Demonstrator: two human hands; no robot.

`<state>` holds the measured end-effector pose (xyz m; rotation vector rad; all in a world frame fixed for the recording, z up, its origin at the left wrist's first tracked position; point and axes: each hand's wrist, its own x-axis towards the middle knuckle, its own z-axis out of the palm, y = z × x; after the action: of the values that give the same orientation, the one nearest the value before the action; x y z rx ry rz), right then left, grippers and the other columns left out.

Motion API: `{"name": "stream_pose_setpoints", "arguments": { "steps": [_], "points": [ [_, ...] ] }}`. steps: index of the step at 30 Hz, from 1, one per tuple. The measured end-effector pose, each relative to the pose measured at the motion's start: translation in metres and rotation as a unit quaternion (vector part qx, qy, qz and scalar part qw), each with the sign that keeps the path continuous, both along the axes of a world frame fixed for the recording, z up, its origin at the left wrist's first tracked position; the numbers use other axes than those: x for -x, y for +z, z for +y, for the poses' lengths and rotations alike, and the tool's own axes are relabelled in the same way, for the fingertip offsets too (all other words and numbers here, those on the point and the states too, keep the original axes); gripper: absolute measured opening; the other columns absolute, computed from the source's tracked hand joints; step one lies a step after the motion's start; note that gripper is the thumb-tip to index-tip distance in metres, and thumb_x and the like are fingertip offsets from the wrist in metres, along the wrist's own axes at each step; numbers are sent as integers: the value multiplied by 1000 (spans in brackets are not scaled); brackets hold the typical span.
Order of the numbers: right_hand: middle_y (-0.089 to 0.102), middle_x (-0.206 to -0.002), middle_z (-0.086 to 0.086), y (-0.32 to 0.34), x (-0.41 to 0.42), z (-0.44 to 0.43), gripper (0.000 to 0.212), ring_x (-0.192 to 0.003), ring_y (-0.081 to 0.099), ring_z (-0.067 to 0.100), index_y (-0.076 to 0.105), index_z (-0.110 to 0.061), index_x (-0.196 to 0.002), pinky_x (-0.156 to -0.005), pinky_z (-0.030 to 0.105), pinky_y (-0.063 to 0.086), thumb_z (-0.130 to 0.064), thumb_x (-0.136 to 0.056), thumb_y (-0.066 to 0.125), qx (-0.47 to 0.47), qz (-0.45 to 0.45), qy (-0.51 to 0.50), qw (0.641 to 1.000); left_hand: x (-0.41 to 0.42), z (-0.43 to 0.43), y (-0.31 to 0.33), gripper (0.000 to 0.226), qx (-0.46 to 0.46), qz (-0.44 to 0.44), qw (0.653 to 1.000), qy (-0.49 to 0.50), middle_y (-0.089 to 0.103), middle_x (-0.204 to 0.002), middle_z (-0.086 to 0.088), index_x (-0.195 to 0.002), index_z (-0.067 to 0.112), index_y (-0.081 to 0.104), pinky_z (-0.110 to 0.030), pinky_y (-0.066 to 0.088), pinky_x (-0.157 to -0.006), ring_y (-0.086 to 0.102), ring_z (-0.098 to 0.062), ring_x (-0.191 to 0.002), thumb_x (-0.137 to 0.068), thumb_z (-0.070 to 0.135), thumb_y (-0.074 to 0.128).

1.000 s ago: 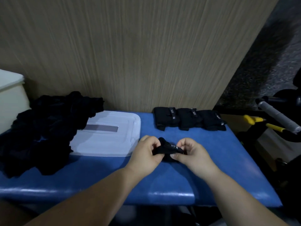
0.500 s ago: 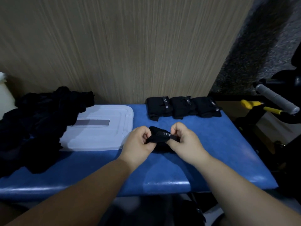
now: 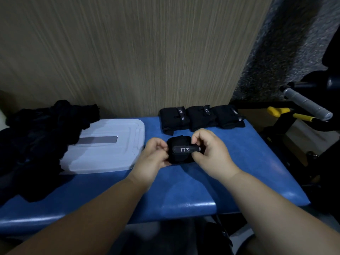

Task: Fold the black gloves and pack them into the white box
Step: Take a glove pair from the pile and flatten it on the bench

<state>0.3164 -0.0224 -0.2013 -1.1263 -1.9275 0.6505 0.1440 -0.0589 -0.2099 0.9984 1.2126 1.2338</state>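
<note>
The left hand [image 3: 153, 155] has its fingers curled round the left end of a rolled black fabric glove bundle [image 3: 181, 159]. The right hand [image 3: 207, 151] pinches the right end of the bundle's dark strap [image 3: 185, 149], printed with pale characters, between thumb and fingers. The bundle sits between the two hands, low over the middle of the blue padded bench [image 3: 184, 190]; whether it touches the surface cannot be told. Just beyond it, along the far edge of the bench, three folded black gloves [image 3: 200, 117] lie in a row, side by side and touching, each wrapped by its own strap. To the left of the hands a flat white plastic lid [image 3: 110, 157] with a grey stripe lies on the bench. A loose heap of black gloves [image 3: 36, 137] overlaps the lid's left edge and spreads to the left end of the bench. A wood-grain panel wall [image 3: 128, 52] stands behind the bench. Off its right end are a grey-gripped bar [image 3: 307, 105] and yellow handles [image 3: 276, 110].
</note>
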Motion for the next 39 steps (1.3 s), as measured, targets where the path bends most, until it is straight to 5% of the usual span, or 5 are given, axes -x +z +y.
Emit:
{"name": "stream_pose_setpoints", "arguments": {
  "steps": [6,23,28,33,39],
  "points": [
    [48,-82,-12,-2,1,-5,49,-77,48,3,48,-33,-78,-71,12,39,14,-66,57,-64,-3,54,996,1,7,20,51,189,-62,979,-42,75,-89,-8,-103,10,65,-34,57,-73,73,-20,-82,-89,56,52],
    [49,-84,-21,-3,-7,-1,39,-75,51,-1,56,-30,-80,-66,6,37,7,-71,61,-91,-9,-24,996,3,22,28,14,130,-279,943,129,71,-104,-16,-105,3,62,-42,52,-91,67,-27,-99,-91,7,59],
    [55,-91,-5,6,-12,-5,26,-82,54,6,56,-24,-87,-71,17,43,-14,-64,57,167,88,105,976,2,20,26,26,116,-226,961,107,72,-102,-13,-113,8,61,-38,58,-70,71,-25,-89,-88,13,66],
    [66,-99,2,1,-4,-5,57,-87,64,16,59,-18,-109,-77,35,50,-50,-64,73,350,186,78,915,-11,16,20,39,122,-171,976,54,72,-104,-14,-120,6,59,-37,59,-69,71,-28,-93,-84,15,71],
    [73,-96,18,1,5,-8,19,-84,67,34,67,-8,-100,-80,52,52,-22,-88,66,374,227,22,899,-17,16,17,27,129,-141,981,19,72,-107,-14,-115,11,60,-48,56,-84,69,-31,-98,-92,25,61]
  ]
}}
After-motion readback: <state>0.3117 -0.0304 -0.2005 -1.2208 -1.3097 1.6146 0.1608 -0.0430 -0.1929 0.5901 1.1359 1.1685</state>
